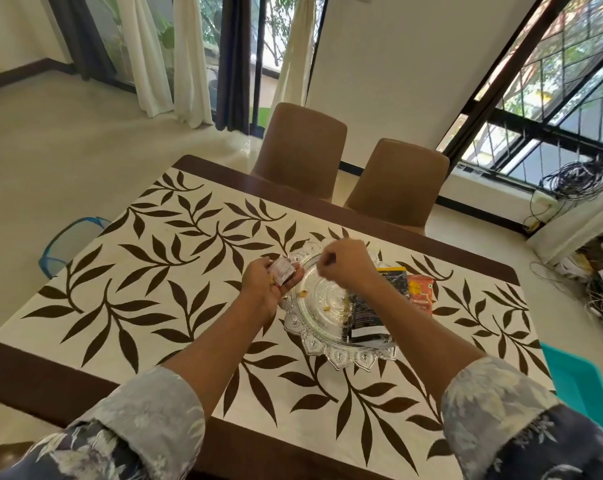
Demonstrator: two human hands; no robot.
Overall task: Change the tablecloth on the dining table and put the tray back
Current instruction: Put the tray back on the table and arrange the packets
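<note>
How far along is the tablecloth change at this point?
Done: a leaf-print tablecloth lies flat; old or new, I cannot tell. In hand: the left hand holds small sachets beside the glass tray, and the right hand curls above it; whether it pinches anything is unclear. Left: a black packet lies in the tray, an orange packet at its edge, so the tray looks unsettled.

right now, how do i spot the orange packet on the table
Find the leaf-patterned tablecloth, then the clear patterned tray on it. At the tray's right side lies the orange packet, the only bright one, beside a black packet.
</note>
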